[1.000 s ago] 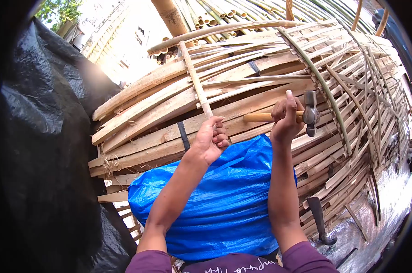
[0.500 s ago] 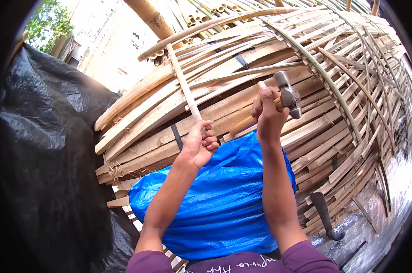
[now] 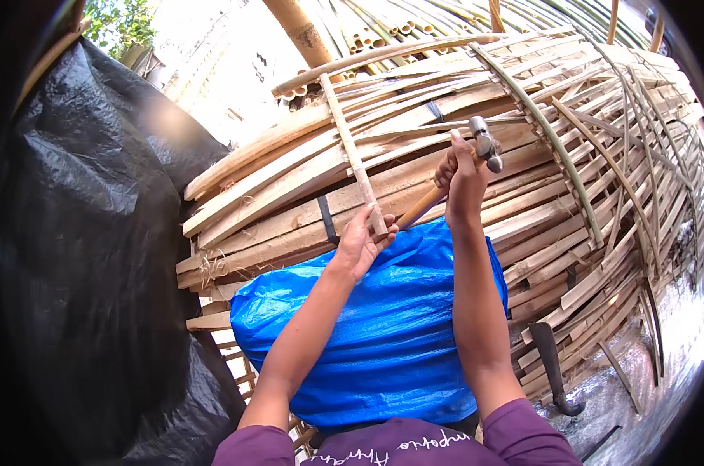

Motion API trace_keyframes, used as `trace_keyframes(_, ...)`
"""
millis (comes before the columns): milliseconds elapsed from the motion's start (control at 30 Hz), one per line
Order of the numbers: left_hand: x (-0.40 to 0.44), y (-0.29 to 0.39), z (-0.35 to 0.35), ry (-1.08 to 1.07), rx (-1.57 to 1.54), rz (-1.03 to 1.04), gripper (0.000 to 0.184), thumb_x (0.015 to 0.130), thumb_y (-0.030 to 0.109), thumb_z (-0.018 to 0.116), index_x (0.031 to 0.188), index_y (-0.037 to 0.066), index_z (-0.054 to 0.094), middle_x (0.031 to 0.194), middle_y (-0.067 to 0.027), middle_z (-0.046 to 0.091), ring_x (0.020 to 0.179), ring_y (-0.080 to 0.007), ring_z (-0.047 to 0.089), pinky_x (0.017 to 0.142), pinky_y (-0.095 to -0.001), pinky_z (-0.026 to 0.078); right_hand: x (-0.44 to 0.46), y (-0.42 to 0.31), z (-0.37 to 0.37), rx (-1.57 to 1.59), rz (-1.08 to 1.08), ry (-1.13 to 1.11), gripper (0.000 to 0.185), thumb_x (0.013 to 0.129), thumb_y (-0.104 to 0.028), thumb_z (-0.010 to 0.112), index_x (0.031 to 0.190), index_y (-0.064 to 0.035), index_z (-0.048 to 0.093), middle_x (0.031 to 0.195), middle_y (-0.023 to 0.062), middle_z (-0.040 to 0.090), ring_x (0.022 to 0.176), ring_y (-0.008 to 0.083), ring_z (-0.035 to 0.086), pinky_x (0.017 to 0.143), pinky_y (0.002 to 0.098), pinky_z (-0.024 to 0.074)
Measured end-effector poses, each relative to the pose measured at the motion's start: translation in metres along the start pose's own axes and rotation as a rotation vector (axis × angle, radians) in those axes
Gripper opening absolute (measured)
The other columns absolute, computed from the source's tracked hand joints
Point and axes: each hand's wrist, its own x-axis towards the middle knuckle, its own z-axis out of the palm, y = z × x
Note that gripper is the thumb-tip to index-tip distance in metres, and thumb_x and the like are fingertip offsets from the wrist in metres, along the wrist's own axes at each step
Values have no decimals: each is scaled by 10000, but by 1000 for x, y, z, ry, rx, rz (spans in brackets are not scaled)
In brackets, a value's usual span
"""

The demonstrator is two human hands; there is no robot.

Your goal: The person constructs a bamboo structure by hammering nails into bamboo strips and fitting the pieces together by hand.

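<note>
Near the middle of the view, my left hand (image 3: 358,247) holds the lower end of a light wooden strip (image 3: 352,154), its fingers bent around it. The strip slants up and away across the stacked slats (image 3: 305,221). To its right, my right hand (image 3: 462,177) is closed around the wooden handle of a hammer (image 3: 486,144). The metal head is raised above the fist, and the handle end points down left, close to my left fingers. Blue plastic sheeting (image 3: 383,334) lies under my forearms.
Black plastic sheeting (image 3: 95,256) hangs at the left. A dark curved-ended tool (image 3: 550,365) rests at the lower right beside a silvery surface (image 3: 670,334). Bamboo poles (image 3: 406,29) and a thick post (image 3: 301,33) stand or lie at the back.
The strip's lower end now shows in my left hand, whose grip has loosened somewhat. The hammer has tilted from level to slanting, its handle end lower and nearer my left hand.
</note>
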Motion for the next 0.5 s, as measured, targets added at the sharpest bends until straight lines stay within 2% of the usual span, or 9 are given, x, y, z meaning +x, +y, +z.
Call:
trace_keyframes(100, -33, 1, 1, 69, 143, -4, 310, 983, 331, 515, 1148, 69, 526, 1076, -111, 630, 918, -207, 635, 806, -336, 527, 1, -4, 2, 136, 37, 27, 360, 983, -267, 529, 673, -143, 394, 552, -56, 333, 472, 56, 325, 457, 232, 301)
trace_keyframes(133, -43, 2, -1, 65, 144, 10, 310, 983, 331, 515, 1148, 69, 526, 1076, -111, 630, 918, -207, 635, 806, -336, 527, 3, -4, 0, 142, 40, 56, 391, 981, -312, 536, 664, -145, 377, 536, -40, 310, 461, 76, 311, 446, 229, 291)
trace_keyframes(200, -66, 3, -6, 141, 321, 107, 316, 985, 322, 518, 1182, 76, 496, 1149, -133, 612, 959, -219, 633, 822, -331, 523, 3, -10, -7, 146, 61, 49, 403, 984, -320, 525, 657, -153, 359, 529, -46, 270, 436, 71, 278, 418, 230, 247)
trace_keyframes(233, -80, 7, -2, 180, 365, 148, 280, 982, 284, 529, 1170, 78, 508, 1117, -112, 623, 936, -196, 638, 812, -317, 511, 5, -11, -9, 154, 37, 61, 407, 987, -323, 508, 652, -162, 342, 521, -53, 242, 415, 65, 237, 397, 236, 208)
trace_keyframes(267, -93, 11, -2, 176, 363, 165, 280, 982, 284, 529, 1170, 78, 508, 1117, -112, 623, 936, -196, 638, 812, -317, 511, 4, -15, -10, 185, 37, 67, 398, 989, -310, 489, 649, -165, 341, 512, -57, 237, 405, 66, 213, 389, 243, 202)
trace_keyframes(333, -120, 16, -8, 185, 567, 251, 232, 978, 245, 541, 1138, 77, 533, 1051, -88, 641, 880, -171, 642, 810, -311, 511, 10, -15, -20, 194, 54, 56, 380, 983, -289, 471, 648, -170, 337, 504, -60, 226, 396, 68, 196, 381, 246, 194)
trace_keyframes(500, -200, 10, -20, 182, 648, 368, 186, 971, 209, 554, 1097, 72, 561, 974, -72, 654, 834, -149, 643, 797, -288, 511, 16, -8, -34, 446, 208, 87, 397, 920, -207, 534, 612, -198, 284, 476, -65, 214, 367, 70, 182, 352, 240, 173)
